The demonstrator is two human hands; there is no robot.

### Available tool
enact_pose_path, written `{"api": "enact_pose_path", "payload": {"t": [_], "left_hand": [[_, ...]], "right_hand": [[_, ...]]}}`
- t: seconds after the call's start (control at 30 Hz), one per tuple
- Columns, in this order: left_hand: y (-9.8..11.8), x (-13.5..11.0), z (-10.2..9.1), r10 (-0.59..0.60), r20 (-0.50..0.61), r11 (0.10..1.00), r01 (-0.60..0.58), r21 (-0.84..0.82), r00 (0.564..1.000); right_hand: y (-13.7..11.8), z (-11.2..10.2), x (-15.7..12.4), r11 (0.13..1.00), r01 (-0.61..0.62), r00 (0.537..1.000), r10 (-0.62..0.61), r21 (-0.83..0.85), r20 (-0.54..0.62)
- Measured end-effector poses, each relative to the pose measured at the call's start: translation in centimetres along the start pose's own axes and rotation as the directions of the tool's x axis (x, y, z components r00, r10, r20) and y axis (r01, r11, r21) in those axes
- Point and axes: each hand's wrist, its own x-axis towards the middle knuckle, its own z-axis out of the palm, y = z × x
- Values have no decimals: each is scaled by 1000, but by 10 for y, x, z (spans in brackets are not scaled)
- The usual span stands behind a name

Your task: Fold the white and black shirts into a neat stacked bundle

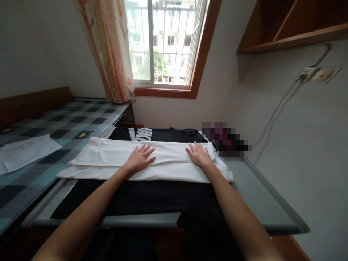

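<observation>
Pressing palm-down with fingers spread, the left hand lies flat on the white cloth and grips nothing; the right hand does the same, flat and released, well apart from the left and close to the cloth's right end. The cloth is folded into a long band that runs directly under both palms, reaching far out past the left hand and only a little past the right, where a corner hangs loose. Judging from this, the smoothing goes best with even, light pressure from the middle out to the ends, so the layers stay aligned and no crease is pushed into the fold; that loose right corner looks most in need of care. Nearer the body than the hands, a black garment lies spread under the cloth on the grey table. Beyond the fingertips lies a black shirt with white letters. Far left of the left hand stands a checked bed bearing a paper.
</observation>
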Motion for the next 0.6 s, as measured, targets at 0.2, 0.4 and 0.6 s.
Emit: {"api": "enact_pose_path", "payload": {"t": [0.2,0.4,0.6], "left_hand": [[-23,3,-2,-77,-10,997,77,20,997],[-81,-4,-11,-182,-3,980,181,86,983],[-183,-59,-40,-522,-102,815,530,234,847]], "right_hand": [[17,0,6,997,-73,997,74,-25,3],[17,2,6,998,-64,998,64,-28,-24],[15,0,3,997,-70,997,69,-37,-27]]}}
